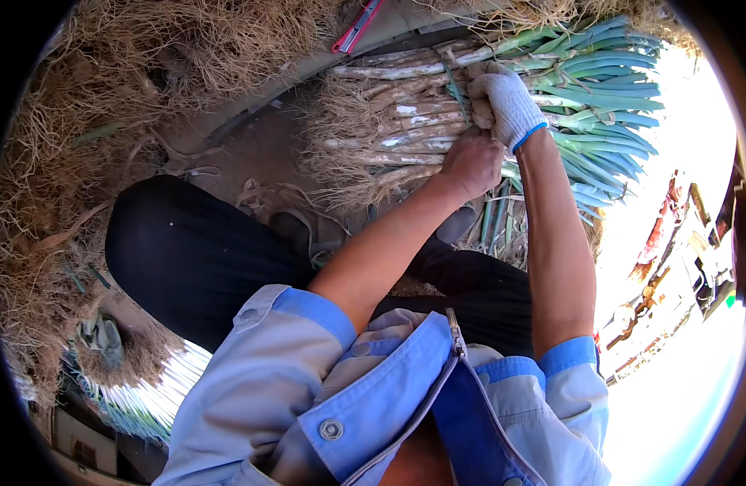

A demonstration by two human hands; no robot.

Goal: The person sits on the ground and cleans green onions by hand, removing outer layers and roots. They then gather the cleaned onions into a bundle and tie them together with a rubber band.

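Note:
A large bundle of spring onions lies in front of me, its dirty roots to the left and its green leaves to the right. My left hand, bare, is closed at the near side of the bundle's middle. Just beyond it, my right hand wears a white knit glove with a blue cuff edge. Its fingers are bent and closed, touching or nearly touching the left hand. A narrow green strip crosses the stalks beside the glove. Whatever is pinched between the fingers is hidden.
A red utility knife rests on a ledge at the top. Heaps of dry roots cover the left side. White-stalked spring onions lie at lower left. My dark-trousered knee and a shoe are near the bundle. Debris lies in bright sunlight at right.

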